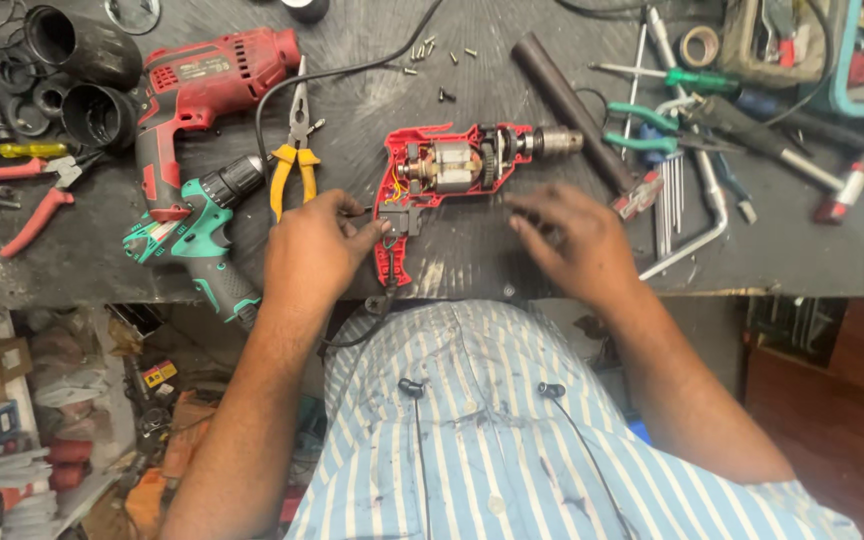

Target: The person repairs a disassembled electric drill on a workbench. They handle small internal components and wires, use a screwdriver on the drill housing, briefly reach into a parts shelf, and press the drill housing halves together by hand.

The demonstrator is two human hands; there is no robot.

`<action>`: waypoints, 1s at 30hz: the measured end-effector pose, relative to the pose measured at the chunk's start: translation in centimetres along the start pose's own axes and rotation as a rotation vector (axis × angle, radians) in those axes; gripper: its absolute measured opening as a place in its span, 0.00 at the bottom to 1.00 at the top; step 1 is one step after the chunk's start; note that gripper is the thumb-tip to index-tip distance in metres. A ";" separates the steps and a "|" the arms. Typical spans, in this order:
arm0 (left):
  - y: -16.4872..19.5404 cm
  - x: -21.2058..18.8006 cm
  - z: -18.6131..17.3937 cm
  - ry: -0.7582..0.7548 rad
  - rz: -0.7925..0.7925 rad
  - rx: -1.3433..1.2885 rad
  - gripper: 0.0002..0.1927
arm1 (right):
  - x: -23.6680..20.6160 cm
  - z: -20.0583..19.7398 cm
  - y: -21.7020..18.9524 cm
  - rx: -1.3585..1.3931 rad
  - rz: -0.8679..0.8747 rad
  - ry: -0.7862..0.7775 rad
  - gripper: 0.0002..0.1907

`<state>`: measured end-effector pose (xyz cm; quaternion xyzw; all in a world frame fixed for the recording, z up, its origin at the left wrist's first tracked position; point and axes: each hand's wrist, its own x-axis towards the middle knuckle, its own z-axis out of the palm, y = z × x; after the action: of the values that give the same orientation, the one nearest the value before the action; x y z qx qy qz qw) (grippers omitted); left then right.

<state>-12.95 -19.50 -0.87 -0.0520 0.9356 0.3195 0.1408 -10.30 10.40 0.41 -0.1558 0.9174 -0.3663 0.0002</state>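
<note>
The opened red drill (pixel 447 175) lies on its side in the middle of the dark surface (pixel 512 250), chuck pointing right. The left hand (pixel 317 245) reaches in from the near side, knuckles up, fingers pinching the black switch part (pixel 397 222) at the drill's handle. The right hand (pixel 567 240) hovers flat just right of the handle, fingers spread, holding nothing. Yellow pliers (pixel 295 165) lie far left of the drill

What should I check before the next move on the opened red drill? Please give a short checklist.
1. Left hand steadies the opened red drill at its handle: ok.
2. Right hand clear of the chuck: ok.
3. Motor and gears exposed, cover off: ok.
4. Loose screws kept together: not ok, scattered.
5. Yellow pliers within reach: ok.
6. Cord unplugged: cannot tell.
</note>
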 end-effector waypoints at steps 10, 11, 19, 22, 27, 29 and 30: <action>7.4 11.1 -0.4 0.195 0.749 0.115 0.06 | 16.5 0.9 0.4 -0.312 -0.149 -0.154 0.11; 7.8 12.0 -0.5 0.145 0.786 0.128 0.08 | 17.2 1.1 0.2 -0.335 -0.164 -0.174 0.12; 8.4 13.3 -0.3 -0.021 0.777 0.164 0.10 | 17.8 1.7 1.3 -0.326 -0.181 -0.233 0.08; 8.1 13.6 0.1 -0.021 0.723 0.071 0.11 | 17.6 1.7 2.0 -0.274 -0.159 -0.202 0.07; 6.9 11.5 0.1 -0.103 0.652 -0.302 0.09 | 13.7 0.1 1.3 0.013 -0.048 -0.156 0.08; 6.2 9.2 0.2 -0.174 0.501 -0.381 0.08 | 11.1 -0.4 0.6 0.085 -0.045 -0.138 0.06; 6.1 7.9 0.5 -0.178 0.462 -0.498 0.08 | 9.8 -0.6 0.2 0.147 -0.004 -0.157 0.06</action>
<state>-21.53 -14.43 -0.09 0.1562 0.8001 0.5647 0.1287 -19.75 8.14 1.77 -0.1856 0.8848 -0.4193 0.0829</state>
